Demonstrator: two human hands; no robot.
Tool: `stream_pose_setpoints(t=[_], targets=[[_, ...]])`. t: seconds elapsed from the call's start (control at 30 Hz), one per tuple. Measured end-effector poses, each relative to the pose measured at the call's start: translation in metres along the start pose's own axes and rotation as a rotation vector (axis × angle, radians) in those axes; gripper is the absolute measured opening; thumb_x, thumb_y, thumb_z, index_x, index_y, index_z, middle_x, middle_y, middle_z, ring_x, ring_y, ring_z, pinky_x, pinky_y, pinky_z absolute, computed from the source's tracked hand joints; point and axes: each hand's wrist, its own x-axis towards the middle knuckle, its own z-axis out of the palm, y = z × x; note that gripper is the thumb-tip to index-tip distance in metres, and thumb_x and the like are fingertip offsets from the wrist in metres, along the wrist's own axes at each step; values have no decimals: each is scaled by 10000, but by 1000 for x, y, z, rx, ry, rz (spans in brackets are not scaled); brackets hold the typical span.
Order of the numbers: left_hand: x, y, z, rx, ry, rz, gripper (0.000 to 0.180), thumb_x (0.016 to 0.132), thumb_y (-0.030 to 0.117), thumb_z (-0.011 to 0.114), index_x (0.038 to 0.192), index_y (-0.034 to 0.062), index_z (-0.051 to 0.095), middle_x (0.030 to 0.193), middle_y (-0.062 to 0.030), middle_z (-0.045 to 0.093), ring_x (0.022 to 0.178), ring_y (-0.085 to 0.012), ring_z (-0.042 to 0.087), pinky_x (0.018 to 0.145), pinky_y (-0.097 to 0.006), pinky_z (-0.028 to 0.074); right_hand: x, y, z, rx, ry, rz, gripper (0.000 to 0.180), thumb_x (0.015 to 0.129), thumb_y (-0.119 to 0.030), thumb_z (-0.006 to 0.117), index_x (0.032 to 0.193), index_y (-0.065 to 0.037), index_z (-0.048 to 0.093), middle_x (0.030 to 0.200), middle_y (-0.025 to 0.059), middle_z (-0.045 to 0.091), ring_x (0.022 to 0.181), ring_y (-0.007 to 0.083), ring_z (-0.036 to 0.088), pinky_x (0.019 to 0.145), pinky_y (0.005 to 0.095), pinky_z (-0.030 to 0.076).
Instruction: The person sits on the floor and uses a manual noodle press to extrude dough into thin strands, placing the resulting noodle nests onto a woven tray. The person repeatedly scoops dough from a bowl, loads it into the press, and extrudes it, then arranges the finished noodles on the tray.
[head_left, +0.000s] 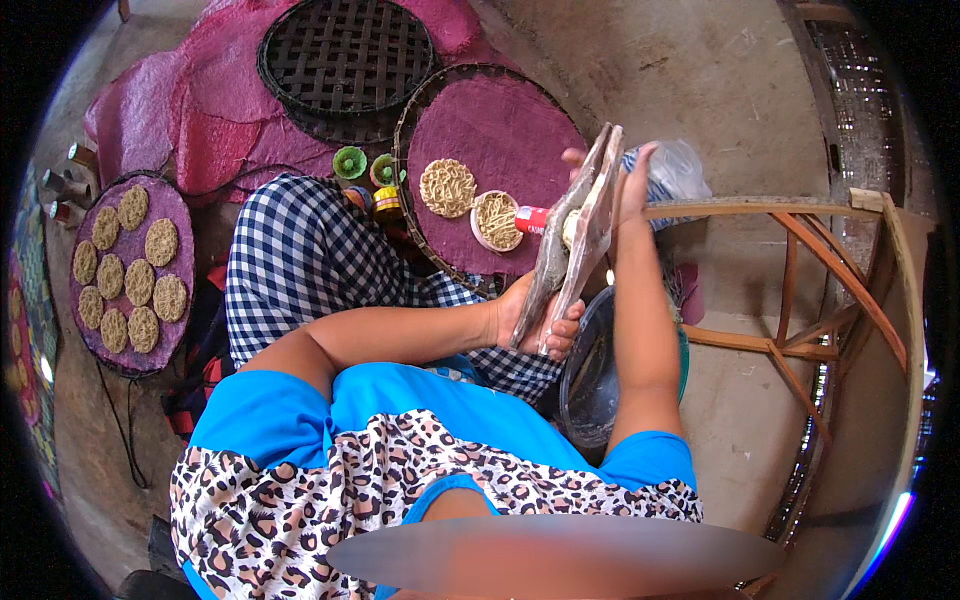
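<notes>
Two long, worn wooden boards [590, 235], joined like a hand press, slant up in front of me. My left hand [545, 322] wraps round their near end. At the far end, my right hand [630, 195] squeezes them, with fingertips showing on the left side of the boards. A pale lump [570, 229] is pinched between the boards. On their left side sticks out a small red can [532, 220]. Just beside it, a round white ring [483, 238] holds pale noodle-like strands [498, 218]. A finished lacy round cake [447, 188] of strands lies to its left.
A round tray [500, 110] lined with purple cloth lies ahead. Another tray [130, 195] at left holds several strand cakes. A dark woven basket [345, 55] rests on pink sheeting [220, 110]. A dark basin [590, 390] sits under my right arm, beside a wooden frame [760, 340].
</notes>
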Motion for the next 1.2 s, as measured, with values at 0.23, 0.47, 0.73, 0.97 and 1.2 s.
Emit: stream_pose_setpoints(t=[0.23,0.47,0.73,0.97,1.2], targets=[[-5,19,8,-138,-295,24,317,850,391,382,802,89,461,557,-26,412,504,-159,404,547,-317,337,-21,125,-35,78,45,-85,590,859,-424,492,1293,-51,348,1151,174,496,961,260,552,815,337,487],[-48,71,44,142,-153,253,328,851,389,382,771,83,468,502,-22,401,418,-138,363,468,-308,326,-10,126,3,-135,221,-174,542,873,-157,492,1360,-116,258,980,112,622,539,134,540,479,196,451],[-146,156,109,655,12,590,294,877,329,360,886,54,466,585,-12,415,514,-135,406,561,-293,352,-48,124,18,-1592,287,-880,408,816,-404,549,1072,-95,624,1256,121,483,1152,357,433,927,441,347],[-180,166,101,557,-34,753,239,898,251,344,906,37,451,611,-11,399,550,-130,411,593,-299,353,-52,142,24,-1629,323,-698,763,723,-751,323,1113,-160,608,1387,109,322,1283,374,229,979,612,144],[-177,167,100,730,21,718,297,908,279,304,899,31,467,601,-21,418,509,-141,397,563,-302,348,-31,134,17,-1551,332,-525,823,709,-776,299,1202,-164,541,1420,98,255,1314,366,158,990,620,95]])
